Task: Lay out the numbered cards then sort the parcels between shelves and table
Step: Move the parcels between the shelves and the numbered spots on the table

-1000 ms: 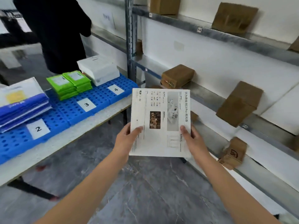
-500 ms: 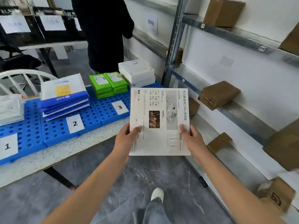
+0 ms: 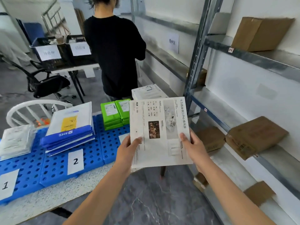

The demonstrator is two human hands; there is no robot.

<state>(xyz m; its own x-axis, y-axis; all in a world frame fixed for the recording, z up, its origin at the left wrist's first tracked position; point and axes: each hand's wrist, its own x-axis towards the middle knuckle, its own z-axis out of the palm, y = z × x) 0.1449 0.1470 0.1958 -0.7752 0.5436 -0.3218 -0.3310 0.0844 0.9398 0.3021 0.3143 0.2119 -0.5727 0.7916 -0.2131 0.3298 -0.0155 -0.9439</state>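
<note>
I hold a flat white printed box [image 3: 159, 132] upright in front of me, over the table's right end. My left hand [image 3: 128, 149] grips its lower left edge, thumb on the face. My right hand [image 3: 194, 149] grips its lower right edge the same way. On the table lie blue perforated mats [image 3: 53, 169] with number cards 1 [image 3: 6, 184] and 2 [image 3: 75, 161]. Behind card 1 sit clear-bagged packs [image 3: 15, 141], behind card 2 blue-and-white mailers [image 3: 69, 129]. Green packs [image 3: 116, 113] and a white box [image 3: 147, 92] lie farther right, partly hidden by the held box.
Metal shelves [image 3: 253, 57] on the right carry brown cardboard parcels [image 3: 254, 136], one up high [image 3: 261, 33]. A person in black [image 3: 113, 54] stands beyond the table's end. A white chair back [image 3: 34, 105], an office chair [image 3: 47, 83] and labelled crates [image 3: 61, 51] stand behind.
My view has swung left and up toward the table's number 1 and 2 end. The white box stays gripped in both hands, carried closer to the table.
</note>
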